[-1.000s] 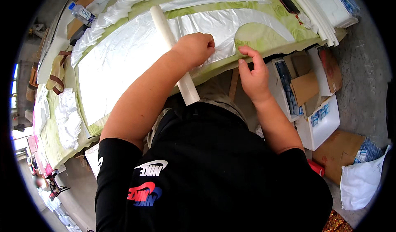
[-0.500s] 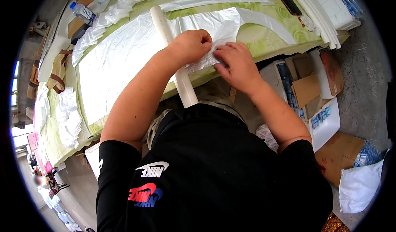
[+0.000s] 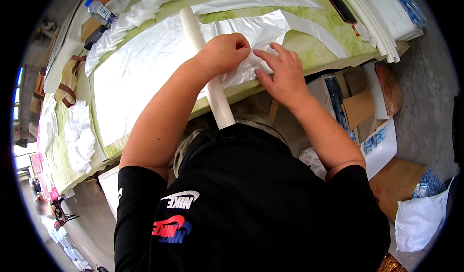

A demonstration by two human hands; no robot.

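Note:
A glossy white plastic sheet (image 3: 140, 73) lies spread over the table, its right part wrinkled. My left hand (image 3: 224, 53) is curled in a pinch at the wrinkled part, shut on the film; the fingertips are partly hidden. Beneath my left wrist a pale plastic tube (image 3: 220, 105) lies slantwise across the sheet, its near end jutting past the table edge toward my waist. To the right, my right hand (image 3: 285, 76) is open above the sheet's near right part, fingers apart and holding nothing.
The table wears a green patterned cloth (image 3: 304, 42). On it are a phone (image 3: 340, 6), white rods (image 3: 372, 23), a bottle (image 3: 99, 12), folded plastic stacks (image 3: 79, 136) and a curved film strip (image 3: 256, 1). Cardboard boxes (image 3: 360, 107) and a white bag (image 3: 418, 219) stand at the right.
My right hand has spread its fingers and drawn slightly right, away from my left hand. The left hand keeps its pinch. The whole view has shifted a little.

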